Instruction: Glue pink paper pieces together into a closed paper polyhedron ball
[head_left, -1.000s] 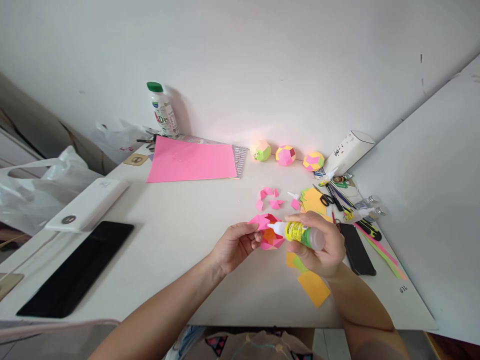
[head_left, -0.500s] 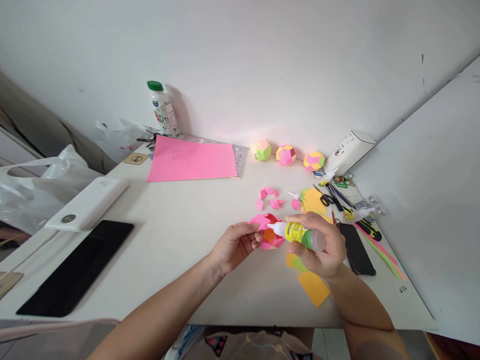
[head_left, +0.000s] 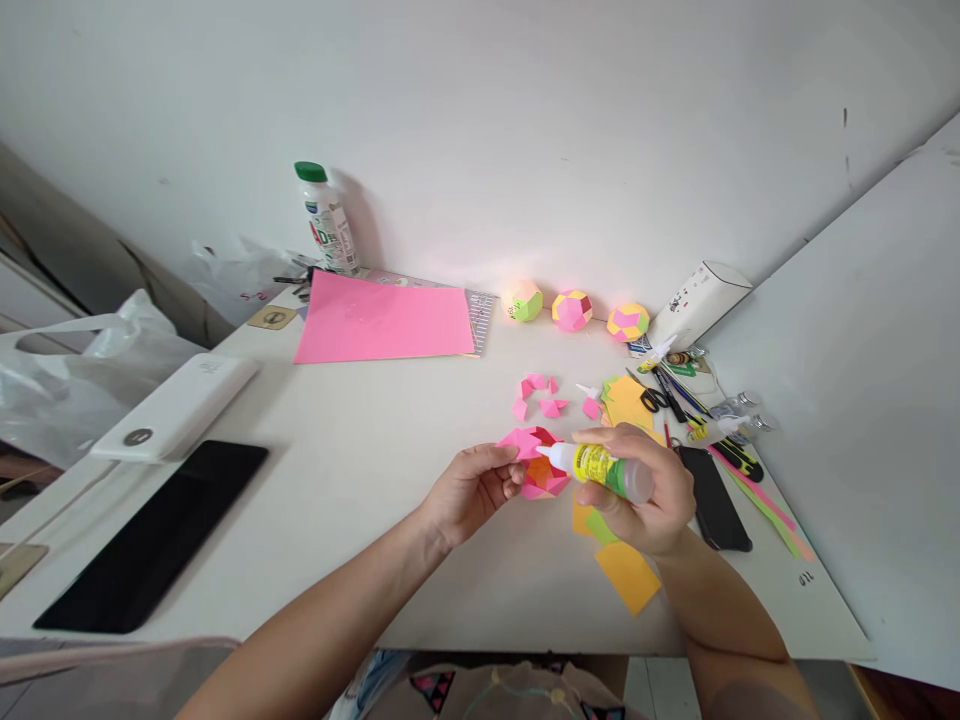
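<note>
My left hand (head_left: pixel 474 492) pinches the left edge of a half-built paper ball (head_left: pixel 546 490), pink outside with orange showing inside its open top. In my right hand (head_left: pixel 652 500) is a glue bottle (head_left: pixel 596 466) with a yellow and green label, tilted so its white nozzle points left at the ball's pink rim. Whether the tip touches the paper I cannot tell. Just beyond the ball lie several small folded pink paper pieces (head_left: pixel 553 408). Orange paper squares (head_left: pixel 628 577) and a green one (head_left: pixel 600 527) lie on the table below my right hand.
Three finished paper balls (head_left: pixel 572 311) stand along the wall. A pink sheet (head_left: pixel 386 318) covers a ruler (head_left: pixel 481 325) near a green-capped bottle (head_left: pixel 330 225). To the right are scissors (head_left: pixel 654 399), cutters (head_left: pixel 739 462) and a black phone (head_left: pixel 716 500). A black tablet (head_left: pixel 154 535) and white power bank (head_left: pixel 180 405) lie left.
My right hand and the glue bottle have shifted very slightly to the right. The left hand and the paper ball look the same.
</note>
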